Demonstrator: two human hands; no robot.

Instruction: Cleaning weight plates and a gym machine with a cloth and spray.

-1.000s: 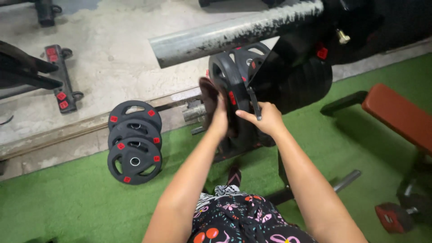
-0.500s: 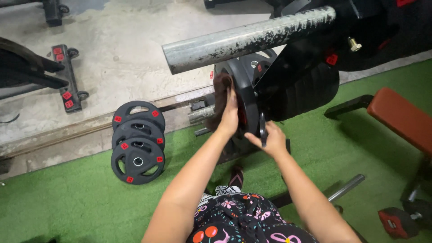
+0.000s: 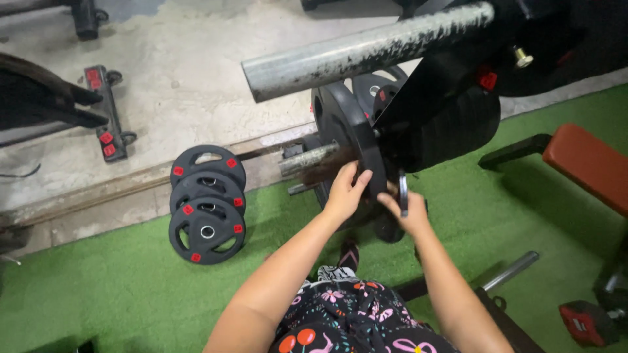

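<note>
My left hand (image 3: 345,191) presses a dark brown cloth (image 3: 325,163) against the lower face of a big black weight plate (image 3: 340,117). That plate stands upright on a short steel peg (image 3: 304,159). My right hand (image 3: 407,212) is just to the right, fingers closed on a thin dark plate (image 3: 402,191) seen edge-on. More black plates (image 3: 458,124) hang behind it on the same rack.
A thick grey steel bar (image 3: 366,49) crosses overhead. Three black plates with red tabs (image 3: 207,204) lie overlapping on the green turf at the left. A red padded bench (image 3: 585,167) stands at the right, a dumbbell (image 3: 585,321) below it. Concrete floor lies beyond.
My left hand and the cloth have slid down the plate's face from its upper part to its lower part. My right hand has dropped lower along the thin plate.
</note>
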